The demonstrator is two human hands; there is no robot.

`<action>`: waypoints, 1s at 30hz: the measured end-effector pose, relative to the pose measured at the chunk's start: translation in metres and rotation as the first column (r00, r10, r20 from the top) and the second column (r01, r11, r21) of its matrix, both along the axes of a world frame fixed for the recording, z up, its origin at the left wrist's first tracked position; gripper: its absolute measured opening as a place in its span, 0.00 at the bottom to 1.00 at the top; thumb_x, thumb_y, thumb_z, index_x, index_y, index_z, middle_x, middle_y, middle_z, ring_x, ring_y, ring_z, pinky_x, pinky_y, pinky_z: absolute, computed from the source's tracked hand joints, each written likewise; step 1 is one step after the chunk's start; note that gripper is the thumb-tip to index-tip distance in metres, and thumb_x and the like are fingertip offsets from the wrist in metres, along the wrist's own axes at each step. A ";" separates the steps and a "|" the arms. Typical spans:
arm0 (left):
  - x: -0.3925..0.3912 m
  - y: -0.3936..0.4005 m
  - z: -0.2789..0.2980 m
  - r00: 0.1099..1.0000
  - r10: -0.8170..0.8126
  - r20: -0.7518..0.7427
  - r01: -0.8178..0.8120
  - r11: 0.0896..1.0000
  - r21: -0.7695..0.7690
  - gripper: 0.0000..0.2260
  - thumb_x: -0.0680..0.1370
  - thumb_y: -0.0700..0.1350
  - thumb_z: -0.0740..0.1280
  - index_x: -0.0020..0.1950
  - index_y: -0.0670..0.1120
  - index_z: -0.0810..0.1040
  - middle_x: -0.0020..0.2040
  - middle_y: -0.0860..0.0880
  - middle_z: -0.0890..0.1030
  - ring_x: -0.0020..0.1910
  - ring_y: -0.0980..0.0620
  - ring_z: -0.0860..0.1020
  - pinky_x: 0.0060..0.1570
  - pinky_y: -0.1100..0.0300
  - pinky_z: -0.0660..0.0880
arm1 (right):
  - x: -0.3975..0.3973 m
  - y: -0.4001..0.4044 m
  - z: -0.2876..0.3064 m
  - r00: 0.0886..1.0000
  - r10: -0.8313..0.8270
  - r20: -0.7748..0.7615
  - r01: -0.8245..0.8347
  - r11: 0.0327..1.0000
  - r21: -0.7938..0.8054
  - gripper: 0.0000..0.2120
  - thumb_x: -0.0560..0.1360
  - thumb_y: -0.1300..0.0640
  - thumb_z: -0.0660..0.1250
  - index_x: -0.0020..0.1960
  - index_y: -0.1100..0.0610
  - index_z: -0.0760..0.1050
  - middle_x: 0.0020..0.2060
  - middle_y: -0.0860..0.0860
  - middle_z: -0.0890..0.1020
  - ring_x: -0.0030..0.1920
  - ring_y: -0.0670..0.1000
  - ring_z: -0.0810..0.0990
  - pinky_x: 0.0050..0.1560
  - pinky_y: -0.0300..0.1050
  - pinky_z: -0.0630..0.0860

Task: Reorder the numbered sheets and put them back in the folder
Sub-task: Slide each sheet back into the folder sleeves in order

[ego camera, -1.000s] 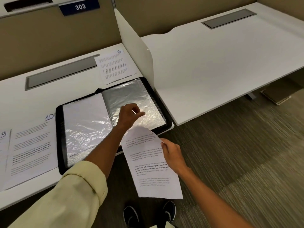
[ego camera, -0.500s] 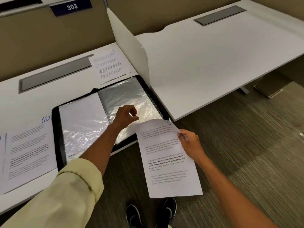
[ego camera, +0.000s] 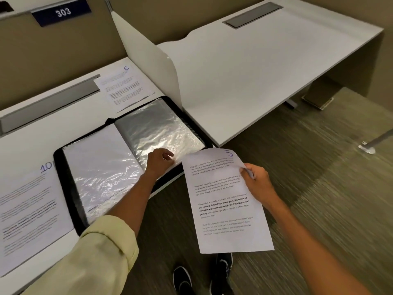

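A person stands at a white bench [ego camera: 42,133] where a black folder [ego camera: 70,188] lies open, its clear plastic sleeves [ego camera: 157,130] catching the light. The left hand [ego camera: 159,161] rests at the near edge of the right-hand sleeve, its fingers [ego camera: 168,155] curled and pinching the plastic there. The right hand [ego camera: 256,180] holds a printed sheet marked 5 [ego camera: 225,201] by its right edge, thumb on top and fingers gripping from behind; the sheet hangs off the bench front, over the carpet [ego camera: 319,188], just beside the folder's near right corner. A sheet marked 6 [ego camera: 124,87] lies flat on the bench behind the folder, and a sheet marked 10 [ego camera: 29,211] lies to the folder's left, its edge touching the cover. A blue plate reading 303 [ego camera: 62,12] sits on the partition above.
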State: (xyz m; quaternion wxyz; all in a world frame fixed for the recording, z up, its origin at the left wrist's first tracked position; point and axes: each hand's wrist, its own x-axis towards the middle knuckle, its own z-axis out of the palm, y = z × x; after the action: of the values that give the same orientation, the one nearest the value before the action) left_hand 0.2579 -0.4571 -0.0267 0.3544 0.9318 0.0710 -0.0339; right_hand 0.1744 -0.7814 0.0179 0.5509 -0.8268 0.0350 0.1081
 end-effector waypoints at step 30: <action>-0.034 -0.001 0.001 0.976 -0.032 0.215 0.044 0.998 -0.048 0.05 0.73 0.33 0.71 0.45 0.40 0.85 0.42 0.44 0.82 0.42 0.46 0.79 0.46 0.51 0.77 | -0.018 0.080 0.016 1.000 0.017 -0.011 -0.019 0.989 -0.149 0.13 0.84 0.57 0.59 0.47 0.45 0.78 0.43 0.44 0.83 0.44 0.45 0.84 0.42 0.39 0.81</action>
State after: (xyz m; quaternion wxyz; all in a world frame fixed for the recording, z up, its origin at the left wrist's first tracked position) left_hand 0.2243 -0.4581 -0.0252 0.3836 0.9216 0.0137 0.0582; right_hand 0.1559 -0.7011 0.0337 0.4862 -0.8655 0.0382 0.1141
